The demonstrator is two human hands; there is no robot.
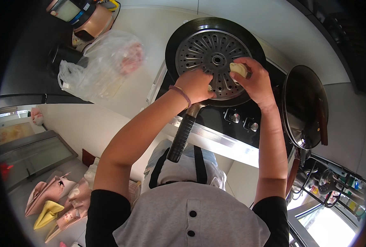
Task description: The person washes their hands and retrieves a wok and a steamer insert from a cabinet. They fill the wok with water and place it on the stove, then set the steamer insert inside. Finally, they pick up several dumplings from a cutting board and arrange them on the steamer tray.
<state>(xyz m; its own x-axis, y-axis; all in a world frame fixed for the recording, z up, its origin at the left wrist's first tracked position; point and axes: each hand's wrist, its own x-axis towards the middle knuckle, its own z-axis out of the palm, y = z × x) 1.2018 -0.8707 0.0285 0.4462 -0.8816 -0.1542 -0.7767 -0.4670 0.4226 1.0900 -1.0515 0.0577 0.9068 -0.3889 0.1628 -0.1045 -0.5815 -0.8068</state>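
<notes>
A round perforated metal steamer plate (201, 46) lies inside a dark wok (215, 23) on the black gas stove. My right hand (254, 80) pinches a pale dumpling (238, 69) between thumb and fingers, over the right side of the plate. Low on the plate's near side is my left hand (197, 85), palm down, with a hair tie at the wrist. Its fingertips are around another small pale piece (209, 88), likely a dumpling, mostly hidden by the hand. The wok's black ribbed handle (181, 139) points towards me.
Left of the stove, a clear plastic bag (102, 61) with something pink inside lies on the white counter (153, 34). Behind it stands a copper-coloured appliance (93, 23). Two stove knobs (234, 117) face me. A large pan lid or pan (306, 105) stands tilted at the right.
</notes>
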